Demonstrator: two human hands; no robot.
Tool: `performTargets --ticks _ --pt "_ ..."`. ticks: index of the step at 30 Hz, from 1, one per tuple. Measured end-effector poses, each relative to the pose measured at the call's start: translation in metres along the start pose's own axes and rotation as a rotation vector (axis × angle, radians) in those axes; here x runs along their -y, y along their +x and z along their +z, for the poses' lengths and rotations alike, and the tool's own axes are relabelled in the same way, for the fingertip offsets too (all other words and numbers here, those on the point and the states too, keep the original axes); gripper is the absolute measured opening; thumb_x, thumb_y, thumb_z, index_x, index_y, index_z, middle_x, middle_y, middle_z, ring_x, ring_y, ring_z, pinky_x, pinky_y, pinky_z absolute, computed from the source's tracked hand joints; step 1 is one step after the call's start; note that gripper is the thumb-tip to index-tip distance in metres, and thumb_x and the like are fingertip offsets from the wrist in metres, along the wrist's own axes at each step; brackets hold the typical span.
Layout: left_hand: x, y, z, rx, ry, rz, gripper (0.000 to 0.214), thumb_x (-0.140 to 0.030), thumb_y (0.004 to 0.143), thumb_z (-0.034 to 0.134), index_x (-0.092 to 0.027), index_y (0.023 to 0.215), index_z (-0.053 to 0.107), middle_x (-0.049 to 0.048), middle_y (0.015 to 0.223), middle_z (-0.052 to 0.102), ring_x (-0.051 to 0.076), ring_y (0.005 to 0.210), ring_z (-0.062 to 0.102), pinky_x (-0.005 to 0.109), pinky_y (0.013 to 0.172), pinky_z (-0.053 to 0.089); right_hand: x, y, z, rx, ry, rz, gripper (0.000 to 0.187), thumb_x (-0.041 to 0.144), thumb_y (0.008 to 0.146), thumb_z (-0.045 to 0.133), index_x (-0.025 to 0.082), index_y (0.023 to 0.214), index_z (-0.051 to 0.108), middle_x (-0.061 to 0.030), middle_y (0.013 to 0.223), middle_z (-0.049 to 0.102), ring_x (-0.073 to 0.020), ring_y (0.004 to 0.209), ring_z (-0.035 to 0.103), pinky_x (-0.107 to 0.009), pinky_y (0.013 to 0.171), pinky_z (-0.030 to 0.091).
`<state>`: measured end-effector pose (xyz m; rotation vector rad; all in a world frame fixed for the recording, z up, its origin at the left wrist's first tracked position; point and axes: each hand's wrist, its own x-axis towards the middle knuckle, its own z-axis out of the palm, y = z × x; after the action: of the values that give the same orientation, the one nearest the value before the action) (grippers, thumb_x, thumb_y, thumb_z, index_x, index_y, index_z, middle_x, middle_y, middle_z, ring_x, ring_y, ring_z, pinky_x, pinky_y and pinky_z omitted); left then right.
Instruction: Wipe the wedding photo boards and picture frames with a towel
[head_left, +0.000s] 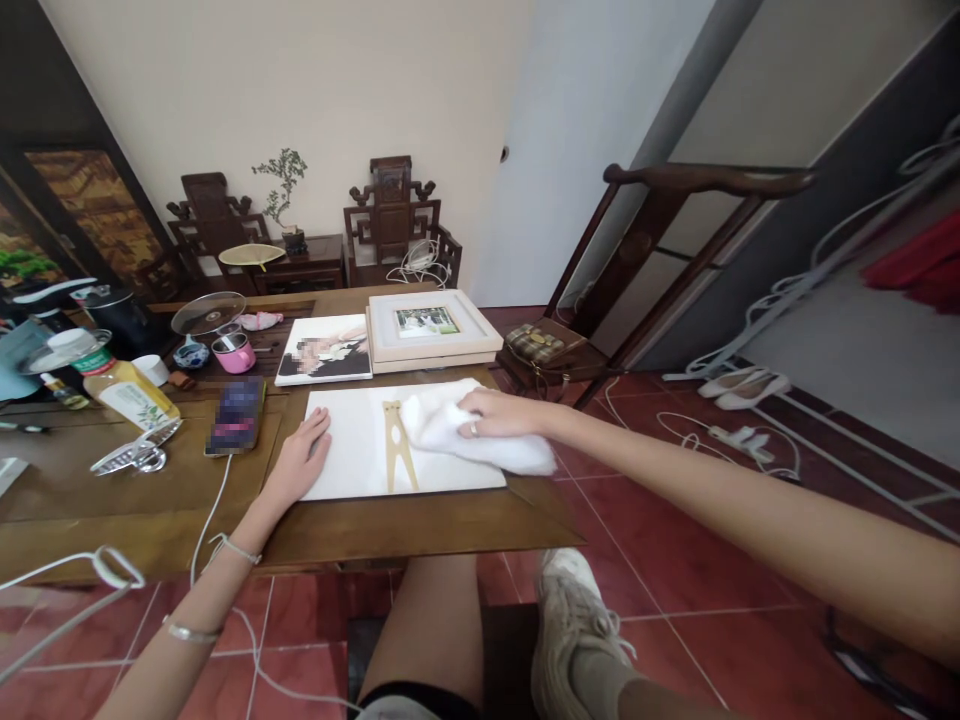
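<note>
A flat white panel (349,455) with a tan, forked stand piece (399,450) on its face lies near the front edge of the wooden table. My left hand (304,455) rests flat on the panel's left edge, fingers stretched out. Over the panel's right part, my right hand (487,412) grips a bunched white cloth (439,425). The cloth lies against the panel and hangs past its right edge. Part of the panel is hidden under it.
Behind the panel lie a photo print (326,350) and a pale picture frame (382,340). To the left are a phone (236,415) with a cable, a clear hair clip (139,450), an oil bottle (124,390) and a pink cup (234,352). A wooden chair (645,240) stands right.
</note>
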<state>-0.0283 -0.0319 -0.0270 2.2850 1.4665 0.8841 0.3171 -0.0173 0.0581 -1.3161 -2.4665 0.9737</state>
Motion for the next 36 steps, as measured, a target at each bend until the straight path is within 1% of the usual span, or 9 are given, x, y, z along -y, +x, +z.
performTargets --ticks 5,10,15,19,22,24,28,32,36 --pt "0.000 0.001 -0.001 -0.001 0.011 0.003 0.051 -0.041 0.093 0.041 -0.007 0.126 0.061 0.0164 0.140 0.052 0.025 0.136 0.042 0.042 0.116 0.029 -0.033 0.034 -0.010 -0.161 0.144 0.072 0.017 0.033 0.065 0.051 0.017 0.068 0.054 -0.0040 0.077 0.061 -0.0185 0.070 0.053 -0.026 0.058 0.038" --pt "0.000 0.002 -0.001 0.007 0.022 0.010 0.051 -0.039 0.093 0.041 -0.007 0.127 0.060 0.0164 0.140 0.052 0.025 0.136 0.042 0.042 0.116 0.029 -0.047 0.034 -0.007 -0.177 0.311 0.158 0.021 0.033 0.061 0.049 0.017 0.072 0.057 -0.0033 0.072 0.061 -0.0180 0.065 0.054 -0.026 0.054 0.040" --pt "0.001 0.001 0.000 0.007 0.018 0.012 0.050 -0.038 0.093 0.041 -0.007 0.127 0.059 0.0164 0.140 0.052 0.026 0.136 0.042 0.044 0.116 0.029 -0.030 -0.002 0.008 -0.027 0.392 0.197 0.023 0.034 0.058 0.056 0.016 0.070 0.062 -0.0029 0.073 0.064 -0.0185 0.068 0.056 -0.025 0.056 0.043" --pt "0.002 0.001 0.001 0.011 0.014 0.012 0.049 -0.038 0.093 0.041 -0.008 0.128 0.059 0.0161 0.141 0.051 0.026 0.136 0.041 0.043 0.116 0.029 -0.004 -0.034 0.016 0.207 0.407 0.233 0.019 0.032 0.053 0.062 0.015 0.062 0.063 -0.0010 0.067 0.061 -0.0164 0.064 0.053 -0.023 0.052 0.039" --pt "0.002 0.000 0.001 0.009 0.012 0.016 0.049 -0.038 0.093 0.041 -0.009 0.128 0.059 0.0159 0.141 0.051 0.026 0.137 0.041 0.043 0.116 0.029 0.009 -0.041 0.017 0.302 0.427 0.257 0.019 0.030 0.053 0.065 0.015 0.063 0.063 0.0001 0.068 0.060 -0.0155 0.066 0.053 -0.022 0.052 0.039" --pt "0.002 0.000 0.001 0.011 0.010 0.014 0.049 -0.038 0.093 0.041 -0.009 0.128 0.059 0.0158 0.141 0.051 0.026 0.137 0.041 0.043 0.116 0.029 0.010 -0.035 0.014 0.227 0.465 0.261 0.020 0.031 0.053 0.064 0.015 0.066 0.064 -0.0009 0.072 0.062 -0.0166 0.068 0.055 -0.022 0.054 0.041" --pt "0.002 0.001 0.001 0.004 0.004 0.009 0.049 -0.040 0.093 0.042 -0.009 0.127 0.059 0.0159 0.141 0.052 0.027 0.136 0.041 0.044 0.116 0.028 0.000 -0.006 0.002 -0.024 0.496 0.253 0.021 0.029 0.054 0.064 0.015 0.070 0.062 -0.0018 0.071 0.062 -0.0170 0.064 0.056 -0.023 0.051 0.042" --pt "0.002 0.001 0.001 0.001 -0.004 0.010 0.049 -0.041 0.093 0.042 -0.010 0.127 0.060 0.0158 0.140 0.052 0.027 0.136 0.042 0.045 0.116 0.028 -0.008 0.027 -0.007 -0.131 0.493 0.216 0.019 0.028 0.058 0.059 0.015 0.072 0.059 -0.0025 0.069 0.062 -0.0167 0.062 0.056 -0.024 0.050 0.041" --pt "0.001 0.001 0.001 0.001 -0.005 0.013 0.050 -0.041 0.093 0.042 -0.008 0.127 0.060 0.0168 0.140 0.052 0.027 0.136 0.042 0.045 0.116 0.029 -0.009 0.049 -0.003 -0.223 0.479 0.191 0.017 0.029 0.064 0.052 0.016 0.073 0.056 -0.0034 0.070 0.062 -0.0170 0.062 0.056 -0.024 0.051 0.042"
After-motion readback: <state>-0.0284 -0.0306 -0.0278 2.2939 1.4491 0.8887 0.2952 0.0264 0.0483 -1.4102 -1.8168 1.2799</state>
